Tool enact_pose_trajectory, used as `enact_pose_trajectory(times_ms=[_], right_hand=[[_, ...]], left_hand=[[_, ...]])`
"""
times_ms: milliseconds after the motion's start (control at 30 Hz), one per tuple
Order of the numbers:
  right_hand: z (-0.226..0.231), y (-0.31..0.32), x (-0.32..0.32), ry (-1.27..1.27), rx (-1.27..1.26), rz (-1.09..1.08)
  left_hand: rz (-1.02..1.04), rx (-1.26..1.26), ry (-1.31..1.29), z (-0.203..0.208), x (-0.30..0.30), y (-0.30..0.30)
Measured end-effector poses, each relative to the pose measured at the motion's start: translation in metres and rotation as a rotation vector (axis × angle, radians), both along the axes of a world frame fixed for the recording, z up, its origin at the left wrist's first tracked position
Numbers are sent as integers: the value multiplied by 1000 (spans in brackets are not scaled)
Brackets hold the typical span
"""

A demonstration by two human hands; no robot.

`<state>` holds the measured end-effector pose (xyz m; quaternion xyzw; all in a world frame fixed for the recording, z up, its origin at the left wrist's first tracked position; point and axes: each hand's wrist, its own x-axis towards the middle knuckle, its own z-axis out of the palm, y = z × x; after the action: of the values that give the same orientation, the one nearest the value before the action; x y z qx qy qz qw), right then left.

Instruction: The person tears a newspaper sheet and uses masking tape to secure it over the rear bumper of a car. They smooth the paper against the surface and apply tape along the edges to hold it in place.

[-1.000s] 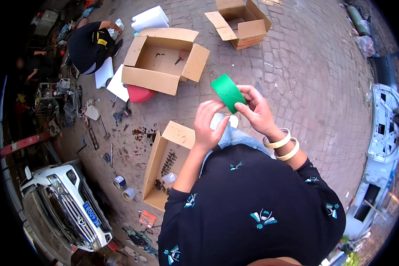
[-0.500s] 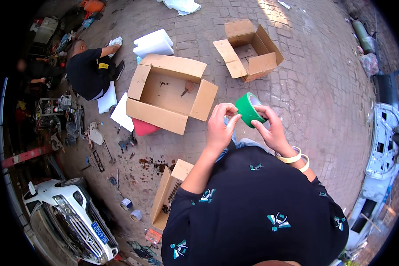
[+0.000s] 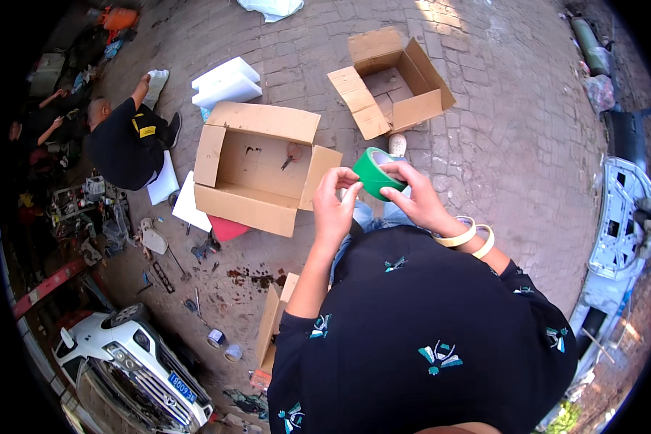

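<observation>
Paving (image 3: 513,145); green tape (image 3: 369,179) in right hand (image 3: 421,201)

Right hand (image 3: 418,198): open paving (image 3: 510,152) alongside; left hand (image 3: 334,211): large carton (image 3: 242,211) obstructs.

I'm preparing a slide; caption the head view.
Right hand holds a green tape roll, left hand at its edge, open cardboard boxes beyond.

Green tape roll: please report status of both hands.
Right hand holds green tape roll. Left hand at roll's left edge, contact unclear. Open cardboard box beyond left hand.
</observation>
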<state>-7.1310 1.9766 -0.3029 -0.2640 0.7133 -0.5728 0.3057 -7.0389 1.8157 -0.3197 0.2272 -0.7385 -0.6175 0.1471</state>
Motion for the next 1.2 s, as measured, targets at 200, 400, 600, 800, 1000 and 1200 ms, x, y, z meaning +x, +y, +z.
enact_pose_trajectory(times_ms=[200,400,600,800,1000,1200], right_hand=[[-2,-6,-94,54,-6,192],[-36,-15,-161,-33,27,183],[-66,-6,-205,-419,-11,152],[-55,-27,-220,-808,-164,216],[-46,-47,-222,49,-10,196],[-33,-66,-223,18,-19,274]], left_hand=[[62,292,-150,-14,-66,-1],[139,227,-144,-15,-125,23],[458,224,-144,-9,-165,49],[119,64,-269,-30,-180,57],[-15,-117,-373,-15,-172,20],[-47,-133,-344,-6,-147,6]])
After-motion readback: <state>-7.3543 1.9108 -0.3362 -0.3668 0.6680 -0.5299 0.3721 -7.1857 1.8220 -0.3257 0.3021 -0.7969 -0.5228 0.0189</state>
